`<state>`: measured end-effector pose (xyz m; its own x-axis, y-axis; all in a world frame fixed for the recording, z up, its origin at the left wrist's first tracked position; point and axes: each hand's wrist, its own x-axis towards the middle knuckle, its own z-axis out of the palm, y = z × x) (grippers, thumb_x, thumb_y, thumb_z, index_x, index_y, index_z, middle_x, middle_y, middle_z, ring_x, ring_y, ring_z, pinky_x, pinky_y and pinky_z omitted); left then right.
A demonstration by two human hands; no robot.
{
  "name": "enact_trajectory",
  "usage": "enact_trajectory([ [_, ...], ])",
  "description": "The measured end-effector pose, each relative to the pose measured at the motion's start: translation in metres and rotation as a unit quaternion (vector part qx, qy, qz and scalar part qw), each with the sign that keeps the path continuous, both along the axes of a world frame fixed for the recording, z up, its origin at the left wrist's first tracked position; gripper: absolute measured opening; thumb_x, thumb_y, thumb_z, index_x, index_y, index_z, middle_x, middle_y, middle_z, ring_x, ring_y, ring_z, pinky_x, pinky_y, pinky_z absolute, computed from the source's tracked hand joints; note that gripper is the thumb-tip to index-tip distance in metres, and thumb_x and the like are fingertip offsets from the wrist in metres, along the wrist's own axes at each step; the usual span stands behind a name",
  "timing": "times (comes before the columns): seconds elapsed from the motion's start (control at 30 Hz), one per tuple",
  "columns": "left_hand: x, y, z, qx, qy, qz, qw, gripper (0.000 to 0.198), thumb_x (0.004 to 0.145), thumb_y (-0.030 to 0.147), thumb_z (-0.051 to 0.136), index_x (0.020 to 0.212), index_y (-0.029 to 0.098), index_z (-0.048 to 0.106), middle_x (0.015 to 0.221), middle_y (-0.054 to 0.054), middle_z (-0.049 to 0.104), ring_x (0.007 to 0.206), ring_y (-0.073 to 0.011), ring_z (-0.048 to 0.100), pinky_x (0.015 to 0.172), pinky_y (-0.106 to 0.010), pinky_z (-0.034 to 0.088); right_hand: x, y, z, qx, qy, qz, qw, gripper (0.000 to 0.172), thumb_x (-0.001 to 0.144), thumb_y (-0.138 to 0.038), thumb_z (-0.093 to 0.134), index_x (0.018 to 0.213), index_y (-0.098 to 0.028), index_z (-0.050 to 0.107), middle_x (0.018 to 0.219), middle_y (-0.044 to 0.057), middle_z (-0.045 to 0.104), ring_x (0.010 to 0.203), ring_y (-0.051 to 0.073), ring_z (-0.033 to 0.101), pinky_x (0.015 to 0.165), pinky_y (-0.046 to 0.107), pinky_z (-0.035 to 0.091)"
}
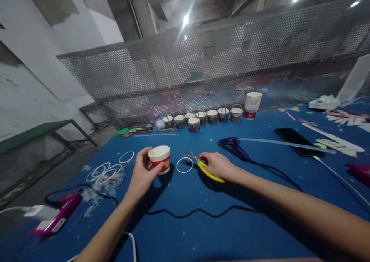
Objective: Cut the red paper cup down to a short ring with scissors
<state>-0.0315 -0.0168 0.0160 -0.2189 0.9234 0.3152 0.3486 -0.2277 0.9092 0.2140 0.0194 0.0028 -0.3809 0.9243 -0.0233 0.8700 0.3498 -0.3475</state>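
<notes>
Red/wht cup (pixel 162 159), tapered, open-topped

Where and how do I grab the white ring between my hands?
Probably pinch the white ring by its near edge, coming from your side: it lies flat, its rim is thin, and the yellow-handled tool reaches close to its far edge.

We see a smooth paper cup (pixel 160 161), plastic-gripped metal pliers (pixel 208 173), glossy phone (pixel 294 137), perf. metal panel (pixel 187 65) & tabletop (pixel 202 235) w/ matt, scuffed finish.
</notes>
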Motion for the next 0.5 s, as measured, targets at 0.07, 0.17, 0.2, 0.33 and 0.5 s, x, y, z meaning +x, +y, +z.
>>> enact_trajectory([
  [0.07,0.001,-0.008,-0.007,-0.022,0.048,-0.048,0.997,0.051,0.065,0.033,0.069,0.109,0.023,0.043,0.115,-0.008,0.055,0.102,-0.0211,0.057,0.093,-0.039,0.044,-0.019,0.015,-0.002,-0.01,-0.006,-0.006,1.0,0.028,0.091,-0.033,0.053,0.114,-0.019,0.056,0.104,0.006,0.064,0.088,0.019,0.062,0.075,0.036,0.05],
  [0.17,0.005,-0.024,-0.016,-0.038,0.126,-0.126,0.983,0.041,0.07,0.03,0.067,0.105,0.023,0.047,0.123,-0.009,0.054,0.108,-0.0216,0.056,0.098,-0.04,0.04,-0.043,0.032,-0.005,-0.014,-0.017,-0.014,1.0,0.028,0.091,-0.033,0.053,0.114,-0.018,0.055,0.112,0.007,0.059,0.093,0.019,0.06,0.08,0.039,0.05],
  [0.2,0.007,-0.028,-0.019,-0.032,0.143,-0.149,0.978,0.039,0.07,0.029,0.067,0.103,0.023,0.047,0.125,-0.009,0.054,0.112,-0.0219,0.054,0.1,-0.041,0.038,-0.05,0.036,-0.006,-0.015,-0.02,-0.015,1.0,0.027,0.091,-0.032,0.053,0.114,-0.018,0.055,0.113,0.007,0.059,0.094,0.02,0.06,0.08,0.04,0.05],
  [0.33,0.011,-0.042,-0.024,-0.008,0.195,-0.213,0.957,0.034,0.073,0.026,0.066,0.1,0.023,0.046,0.128,-0.01,0.053,0.12,-0.0212,0.048,0.104,-0.041,0.034,-0.066,0.044,-0.013,-0.02,-0.029,-0.012,0.999,0.026,0.091,-0.031,0.054,0.113,-0.017,0.056,0.114,0.007,0.058,0.096,0.02,0.06,0.081,0.04,0.05],
  [0.5,0.009,-0.046,-0.029,0.024,0.23,-0.266,0.936,0.038,0.071,0.018,0.066,0.104,0.022,0.046,0.132,-0.011,0.05,0.123,-0.0207,0.045,0.104,-0.039,0.034,-0.081,0.056,-0.014,-0.028,-0.024,0.01,0.999,0.026,0.09,-0.031,0.055,0.113,-0.017,0.056,0.113,0.007,0.059,0.095,0.02,0.06,0.08,0.039,0.05],
])
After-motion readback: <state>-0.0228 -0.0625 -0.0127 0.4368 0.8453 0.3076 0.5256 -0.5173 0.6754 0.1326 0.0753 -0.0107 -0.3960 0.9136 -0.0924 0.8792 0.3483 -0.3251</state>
